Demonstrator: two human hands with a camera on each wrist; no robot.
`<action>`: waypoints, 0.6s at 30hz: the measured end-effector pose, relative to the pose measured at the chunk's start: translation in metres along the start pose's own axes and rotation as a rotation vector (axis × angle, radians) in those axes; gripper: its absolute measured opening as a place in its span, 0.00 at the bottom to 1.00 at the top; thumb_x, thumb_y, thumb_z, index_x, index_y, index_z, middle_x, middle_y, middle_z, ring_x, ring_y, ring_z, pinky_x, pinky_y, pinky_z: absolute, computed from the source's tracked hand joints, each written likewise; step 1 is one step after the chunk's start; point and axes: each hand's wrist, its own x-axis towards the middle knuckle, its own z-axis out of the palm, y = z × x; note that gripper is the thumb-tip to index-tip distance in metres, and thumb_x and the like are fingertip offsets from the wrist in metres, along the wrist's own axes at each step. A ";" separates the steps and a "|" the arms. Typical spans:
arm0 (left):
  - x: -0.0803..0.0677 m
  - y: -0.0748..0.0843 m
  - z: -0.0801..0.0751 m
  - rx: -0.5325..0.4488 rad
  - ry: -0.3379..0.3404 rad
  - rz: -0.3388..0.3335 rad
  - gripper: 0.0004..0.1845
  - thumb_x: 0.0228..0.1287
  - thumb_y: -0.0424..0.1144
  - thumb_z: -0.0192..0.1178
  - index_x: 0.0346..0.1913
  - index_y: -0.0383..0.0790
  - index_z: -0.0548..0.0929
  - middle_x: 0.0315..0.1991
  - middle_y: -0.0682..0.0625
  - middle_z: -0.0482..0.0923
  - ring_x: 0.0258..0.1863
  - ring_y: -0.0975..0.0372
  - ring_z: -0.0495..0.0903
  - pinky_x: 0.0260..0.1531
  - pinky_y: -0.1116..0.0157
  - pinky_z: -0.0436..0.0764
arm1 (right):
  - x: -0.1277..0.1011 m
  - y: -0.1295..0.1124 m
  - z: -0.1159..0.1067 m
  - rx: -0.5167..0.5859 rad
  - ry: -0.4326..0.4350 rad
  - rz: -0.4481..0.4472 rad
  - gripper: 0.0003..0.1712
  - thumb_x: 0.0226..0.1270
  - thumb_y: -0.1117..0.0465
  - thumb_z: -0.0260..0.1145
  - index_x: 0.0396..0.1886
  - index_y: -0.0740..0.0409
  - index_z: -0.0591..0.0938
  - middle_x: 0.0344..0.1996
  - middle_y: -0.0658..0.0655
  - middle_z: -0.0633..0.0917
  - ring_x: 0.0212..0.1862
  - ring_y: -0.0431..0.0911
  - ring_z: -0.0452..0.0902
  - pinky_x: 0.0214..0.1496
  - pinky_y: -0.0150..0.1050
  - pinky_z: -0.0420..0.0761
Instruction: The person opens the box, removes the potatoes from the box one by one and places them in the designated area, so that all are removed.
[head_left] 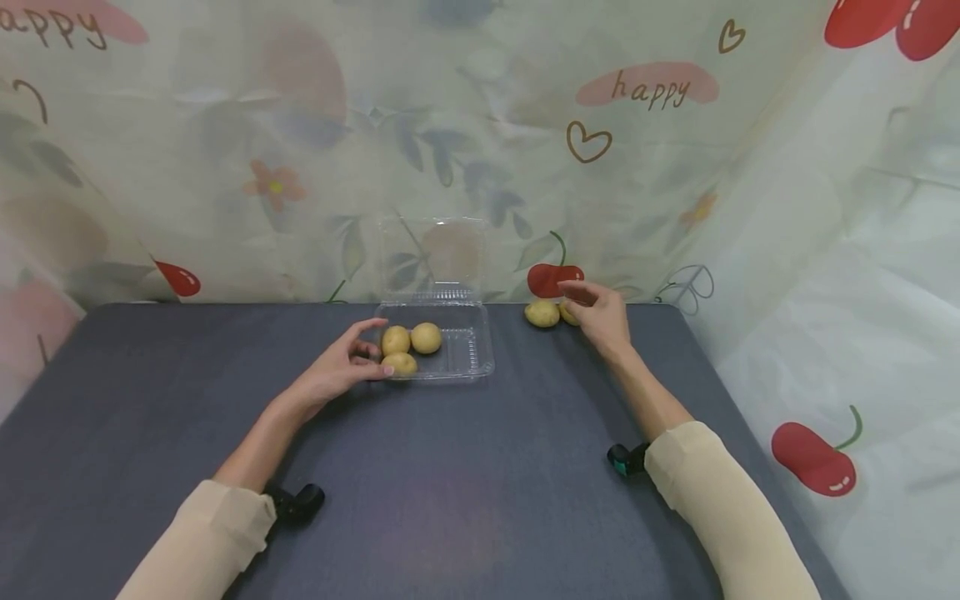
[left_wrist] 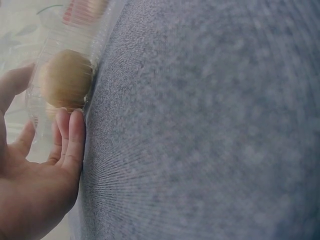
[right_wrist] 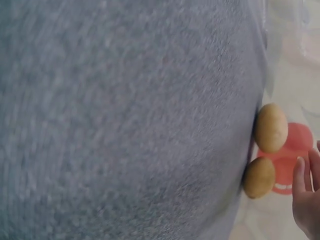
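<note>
A hinged clear plastic box (head_left: 486, 342) sits on the table with its lid (head_left: 420, 250) raised at the back. Three small potatoes (head_left: 427, 338) lie in its left part. My left hand (head_left: 330, 371) grips the box's left end, thumb at the front corner and index finger toward the back. In the left wrist view, fingertips (left_wrist: 76, 120) lie against the box wall beside a potato (left_wrist: 70, 77). Two more potatoes (head_left: 542, 314) rest side by side near the table's back edge. Over the right one hovers my right hand (head_left: 600, 317), fingers loosely extended and holding nothing.
A dark grey cloth covers the table (head_left: 450, 483). Behind it hangs a pale printed curtain (head_left: 480, 108) with hearts and cherries, and another sheet (head_left: 862, 333) hangs along the right side. Black wrist cameras (head_left: 300, 504) sit on both forearms.
</note>
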 end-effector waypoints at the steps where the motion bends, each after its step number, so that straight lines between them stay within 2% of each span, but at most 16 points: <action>1: 0.000 0.000 0.000 -0.001 -0.001 0.002 0.46 0.63 0.44 0.70 0.78 0.52 0.54 0.55 0.38 0.67 0.47 0.51 0.75 0.51 0.54 0.71 | -0.001 -0.002 0.001 0.015 -0.009 -0.003 0.17 0.67 0.67 0.67 0.56 0.60 0.85 0.53 0.62 0.84 0.56 0.49 0.80 0.55 0.42 0.78; 5: 0.000 -0.002 0.001 0.001 0.003 0.006 0.46 0.62 0.44 0.70 0.78 0.53 0.54 0.55 0.38 0.67 0.47 0.51 0.75 0.51 0.53 0.71 | -0.004 -0.014 0.007 0.045 -0.057 -0.050 0.19 0.67 0.67 0.68 0.57 0.63 0.83 0.52 0.65 0.84 0.55 0.53 0.80 0.53 0.37 0.80; 11: -0.001 -0.002 0.001 -0.002 -0.002 0.003 0.46 0.62 0.45 0.70 0.78 0.53 0.54 0.56 0.39 0.67 0.47 0.51 0.75 0.51 0.54 0.70 | -0.017 -0.050 0.013 0.108 -0.130 -0.086 0.20 0.66 0.72 0.68 0.57 0.72 0.80 0.51 0.73 0.82 0.55 0.64 0.79 0.53 0.36 0.80; 15: -0.001 -0.001 0.001 -0.002 -0.001 0.006 0.46 0.63 0.45 0.70 0.78 0.53 0.54 0.55 0.38 0.68 0.47 0.51 0.75 0.52 0.53 0.70 | -0.022 -0.063 0.018 0.131 -0.158 -0.081 0.22 0.65 0.73 0.68 0.58 0.73 0.79 0.52 0.72 0.82 0.56 0.65 0.78 0.54 0.36 0.79; 18: -0.001 -0.002 0.001 -0.002 0.000 0.008 0.46 0.63 0.44 0.70 0.78 0.52 0.54 0.55 0.38 0.68 0.47 0.51 0.75 0.51 0.53 0.70 | -0.020 -0.061 0.023 0.149 -0.176 -0.077 0.23 0.65 0.72 0.68 0.59 0.71 0.79 0.55 0.69 0.82 0.56 0.63 0.78 0.54 0.37 0.80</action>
